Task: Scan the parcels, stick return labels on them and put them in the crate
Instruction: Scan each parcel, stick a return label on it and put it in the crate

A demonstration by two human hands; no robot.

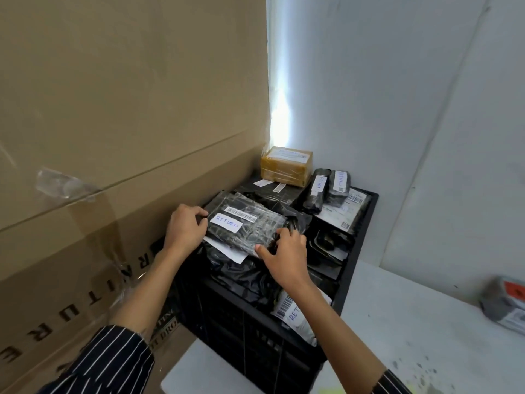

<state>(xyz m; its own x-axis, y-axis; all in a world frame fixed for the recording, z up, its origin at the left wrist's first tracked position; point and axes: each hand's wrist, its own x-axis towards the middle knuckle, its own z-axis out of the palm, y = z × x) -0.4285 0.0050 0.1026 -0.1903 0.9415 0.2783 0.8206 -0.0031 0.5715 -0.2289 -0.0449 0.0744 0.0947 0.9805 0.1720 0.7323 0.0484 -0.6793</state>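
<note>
A flat black parcel (250, 227) wrapped in clear film, with a barcode strip and a white label reading RETURN (226, 222), lies on top of the pile in the black crate (250, 331). My left hand (186, 226) grips its left edge. My right hand (285, 253) grips its near right corner. Several other black parcels with return labels fill the crate, among them two rolled ones (326, 189) at the back right. A brown taped box (287, 165) sits at the back of the crate.
Big cardboard cartons (99, 166) stand close on the left. A white wall (412, 123) rises behind and to the right. At the right, a white table (412, 322) holds a grey parcel (505, 305) with an orange sticker.
</note>
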